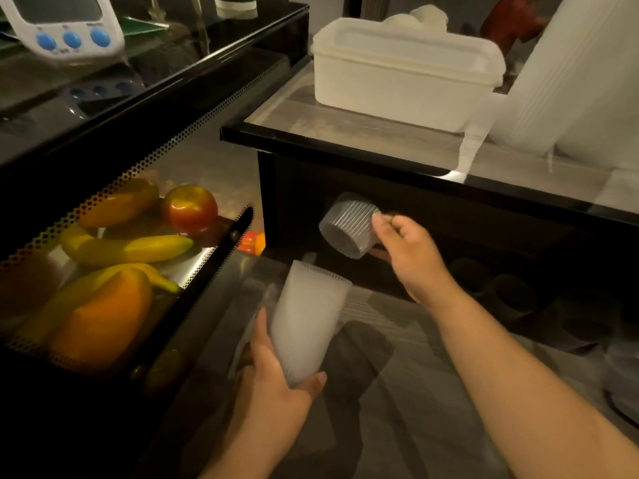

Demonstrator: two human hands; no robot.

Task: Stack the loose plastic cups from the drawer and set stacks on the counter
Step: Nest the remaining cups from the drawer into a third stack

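My left hand grips a stack of ribbed translucent plastic cups, mouth up and tilted away from me. My right hand pinches a single ribbed clear cup by its rim, held on its side just above and beyond the stack, in front of the dark open drawer. More loose cups lie dimly inside the drawer to the right. The glass-topped counter runs above the drawer.
On the counter stand a lidded white plastic box and tall white stacks at the right. A black perforated basket at the left holds bananas, an apple and an orange pepper. A white timer sits at the top left.
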